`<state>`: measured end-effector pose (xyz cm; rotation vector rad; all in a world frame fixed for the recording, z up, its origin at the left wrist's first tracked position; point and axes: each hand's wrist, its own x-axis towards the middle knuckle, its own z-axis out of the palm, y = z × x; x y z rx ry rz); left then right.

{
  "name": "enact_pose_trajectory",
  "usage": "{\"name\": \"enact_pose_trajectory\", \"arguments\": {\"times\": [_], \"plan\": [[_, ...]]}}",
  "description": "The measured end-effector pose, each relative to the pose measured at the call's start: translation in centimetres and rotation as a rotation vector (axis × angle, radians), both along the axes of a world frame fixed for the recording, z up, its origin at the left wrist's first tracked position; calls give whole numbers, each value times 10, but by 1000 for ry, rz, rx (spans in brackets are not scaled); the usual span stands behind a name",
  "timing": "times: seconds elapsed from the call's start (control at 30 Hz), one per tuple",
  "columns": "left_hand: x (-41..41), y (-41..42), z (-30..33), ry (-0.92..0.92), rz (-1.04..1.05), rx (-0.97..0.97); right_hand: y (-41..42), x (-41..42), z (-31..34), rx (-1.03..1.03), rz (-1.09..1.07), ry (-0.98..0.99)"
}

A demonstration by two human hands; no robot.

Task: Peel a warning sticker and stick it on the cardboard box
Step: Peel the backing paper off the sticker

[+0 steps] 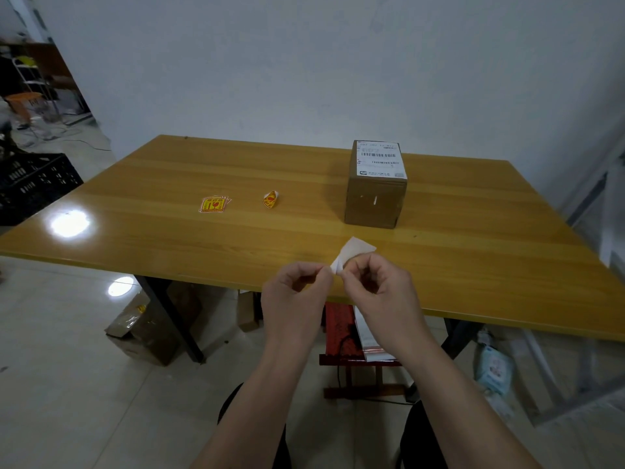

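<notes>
My left hand and my right hand meet over the near edge of the table, both pinching one corner of a warning sticker whose white back faces me. The printed side is hidden. The brown cardboard box stands upright on the table just beyond my right hand, a white shipping label on its top. A small stack of yellow and red warning stickers lies flat at the centre left. A curled sticker piece rests between the stack and the box.
The wooden table backs onto a white wall. Under it are cardboard boxes, a red stool and a pale blue packet. A black crate stands at the left.
</notes>
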<state>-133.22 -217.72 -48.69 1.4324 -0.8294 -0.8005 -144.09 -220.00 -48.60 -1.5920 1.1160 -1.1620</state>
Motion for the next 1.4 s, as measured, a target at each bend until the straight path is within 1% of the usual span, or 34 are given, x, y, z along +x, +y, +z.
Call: {"name": "enact_pose_trajectory", "arguments": {"times": [0.27,0.5,0.97,1.4], "plan": [[2,-3,-2,125,58,18,-2,-3,-1,16,-26,-17],[3,-4,-3,161,86,30,-3,-4,-1,22,-19,-12],[4,-6,-2,286,147,66,-8,-6,-6,12,-78,-10],[5,-9,-2,347,191,73,-12,-9,-8,10,-99,-27]]}}
